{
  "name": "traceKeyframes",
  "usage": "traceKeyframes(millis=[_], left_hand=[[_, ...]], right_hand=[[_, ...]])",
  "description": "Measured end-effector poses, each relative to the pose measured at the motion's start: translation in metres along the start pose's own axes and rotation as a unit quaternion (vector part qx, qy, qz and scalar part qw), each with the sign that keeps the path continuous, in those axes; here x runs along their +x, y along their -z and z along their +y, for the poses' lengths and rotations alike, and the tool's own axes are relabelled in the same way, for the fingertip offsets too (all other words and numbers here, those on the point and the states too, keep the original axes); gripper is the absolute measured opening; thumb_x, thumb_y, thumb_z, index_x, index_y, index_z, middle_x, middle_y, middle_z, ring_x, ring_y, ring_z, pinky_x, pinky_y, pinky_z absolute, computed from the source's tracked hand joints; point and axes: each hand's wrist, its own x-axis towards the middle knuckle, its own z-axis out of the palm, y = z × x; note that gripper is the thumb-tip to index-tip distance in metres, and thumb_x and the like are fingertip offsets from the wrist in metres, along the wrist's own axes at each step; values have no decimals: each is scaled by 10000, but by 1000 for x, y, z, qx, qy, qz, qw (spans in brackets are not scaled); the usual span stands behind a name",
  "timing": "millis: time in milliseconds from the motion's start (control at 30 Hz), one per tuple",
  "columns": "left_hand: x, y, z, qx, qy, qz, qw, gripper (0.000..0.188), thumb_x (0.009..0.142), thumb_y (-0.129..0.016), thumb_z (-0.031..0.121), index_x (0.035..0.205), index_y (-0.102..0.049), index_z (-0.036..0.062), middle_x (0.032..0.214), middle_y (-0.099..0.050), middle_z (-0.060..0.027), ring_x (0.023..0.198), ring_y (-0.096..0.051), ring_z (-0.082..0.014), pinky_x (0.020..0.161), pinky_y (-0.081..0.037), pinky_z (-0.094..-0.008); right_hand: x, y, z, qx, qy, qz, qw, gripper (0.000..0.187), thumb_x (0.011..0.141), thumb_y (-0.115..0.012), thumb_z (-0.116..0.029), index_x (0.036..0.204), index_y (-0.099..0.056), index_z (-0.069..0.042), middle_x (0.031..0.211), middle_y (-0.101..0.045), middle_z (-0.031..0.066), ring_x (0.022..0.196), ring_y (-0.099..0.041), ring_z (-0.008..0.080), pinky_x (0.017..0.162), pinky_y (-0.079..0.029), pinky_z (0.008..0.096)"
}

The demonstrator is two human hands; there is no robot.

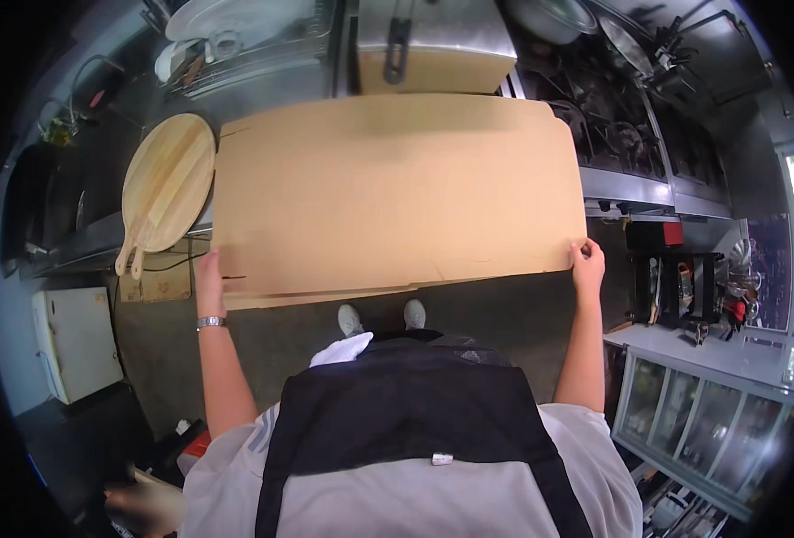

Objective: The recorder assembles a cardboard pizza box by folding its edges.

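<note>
A wide, flat sheet of brown cardboard (397,188) stretches in front of me, with a second layer showing along its near edge. My left hand (210,276) is closed on its near left corner, the fingers partly hidden by the board. At the near right corner my right hand (587,262) pinches the edge between thumb and fingers. Just left of the sheet lie round wooden paddle boards (168,184), stacked with their handles toward me. Beyond the far edge stands a metal box-like appliance (437,40) with a dark handle.
A gas stove (625,134) with burners and pans is at the far right. Dishes (236,18) sit on a rack at the far left. A glass-fronted cabinet (702,403) stands at my right, a small white fridge (79,345) at my left. Something blurred shows at lower left.
</note>
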Motion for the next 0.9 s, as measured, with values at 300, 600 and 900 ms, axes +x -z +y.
traceKeyframes(millis=[300,600,900], left_hand=[[-14,-4,23,48,-6,132,990,475,952,-587,322,1273,-552,-27,1181,-633,-108,1082,-578,-190,924,-449,-313],[-10,35,55,8,2,1,1000,409,907,-701,269,1203,-555,28,1100,-674,-67,987,-640,-126,855,-507,-286],[-42,47,82,-48,-63,-29,996,326,904,-706,146,1159,-535,34,1055,-683,-70,919,-649,-121,823,-510,-270]], right_hand=[[-10,4,-16,-17,23,18,999,400,862,-717,-201,1161,-586,29,1000,-563,119,763,-578,180,742,-502,316],[22,21,0,320,-88,-33,943,327,949,-647,-128,1175,-461,19,1041,-658,157,907,-650,162,795,-518,269],[-1,32,-43,437,-45,-98,893,352,944,-633,-86,1232,-453,10,1167,-613,132,1066,-611,195,942,-484,327]])
